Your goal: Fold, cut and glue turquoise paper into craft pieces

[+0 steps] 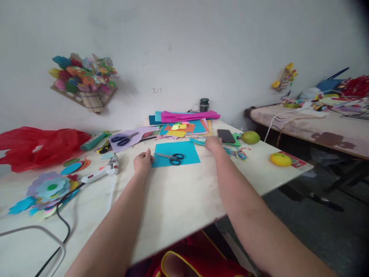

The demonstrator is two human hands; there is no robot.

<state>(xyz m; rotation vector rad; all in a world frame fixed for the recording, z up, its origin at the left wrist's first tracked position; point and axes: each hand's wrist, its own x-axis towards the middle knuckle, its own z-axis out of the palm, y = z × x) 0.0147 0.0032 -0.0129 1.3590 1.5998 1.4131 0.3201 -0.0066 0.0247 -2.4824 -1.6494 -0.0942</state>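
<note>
A blue paper sheet (188,152) lies flat on the white table (178,200), with black-handled scissors (175,157) on top of it. At the sheet's left edge is my left hand (143,161), its fingers closed together; what they hold, if anything, is too small to make out. My right hand (213,144) has its fingers wrapped round one end of a narrow blue paper strip (197,142), beyond the sheet's right corner. A dark phone (226,135) lies just right of that hand, on green paper.
Stacked coloured papers (184,129) lie at the back. On the left are a glue gun (100,172) with its cord, paper flowers (52,187), purple-handled scissors (123,139) and red plastic (43,148). A green fruit (250,137) and a yellow fruit (280,159) sit on the right.
</note>
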